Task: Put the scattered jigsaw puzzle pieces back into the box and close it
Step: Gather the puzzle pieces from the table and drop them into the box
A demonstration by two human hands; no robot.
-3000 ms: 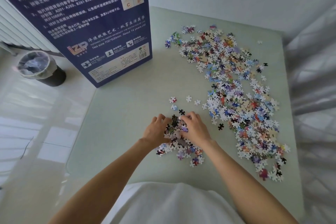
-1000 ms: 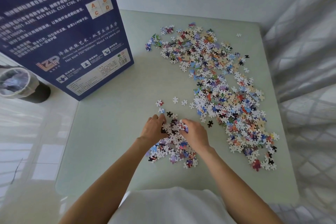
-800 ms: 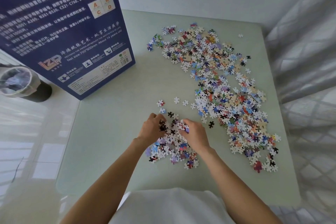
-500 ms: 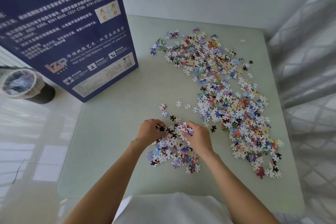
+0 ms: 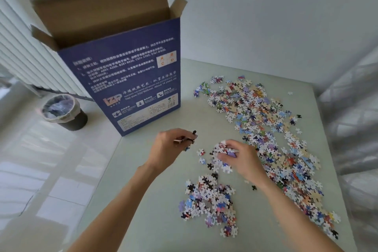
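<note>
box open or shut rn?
Open. The box stands upright on the table, top flaps raised, brown inside showing. Contents cannot be seen.

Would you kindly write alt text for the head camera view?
Both hands, left hand and right hand, pinch jigsaw pieces scattered over a pale table. A tall blue box stands open at its left corner.

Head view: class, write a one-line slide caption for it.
Both hands, left hand and right hand, grip puzzle pieces beside the open blue box.
</note>
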